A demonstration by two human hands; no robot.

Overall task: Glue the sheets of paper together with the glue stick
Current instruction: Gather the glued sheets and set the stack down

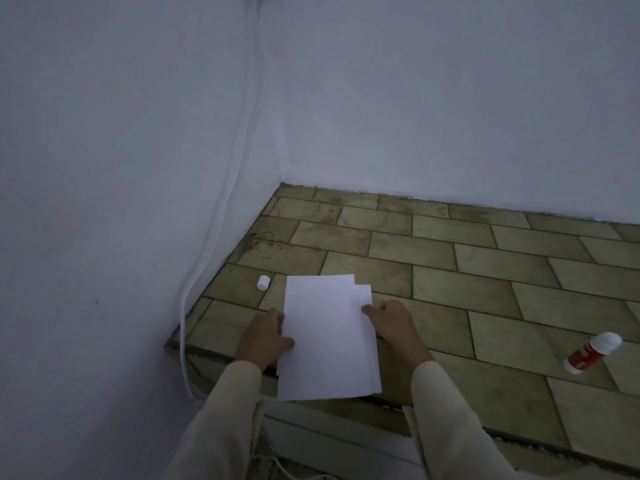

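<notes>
Two or more white paper sheets [327,337] lie stacked on the tiled ledge [485,292], the top one shifted left so a lower sheet shows along the right edge. The stack overhangs the ledge's near edge. My left hand [265,337] grips the left edge, thumb on top. My right hand [389,323] pinches the right edge, where the lower sheet shows. A red and white glue stick [590,353] lies on its side far to the right. Its small white cap [263,282] stands beside the sheets' far left corner.
White walls meet in a corner behind the ledge. A white cable [221,209] runs down the left wall and past the ledge's left end. The ledge's front edge drops off just below the sheets.
</notes>
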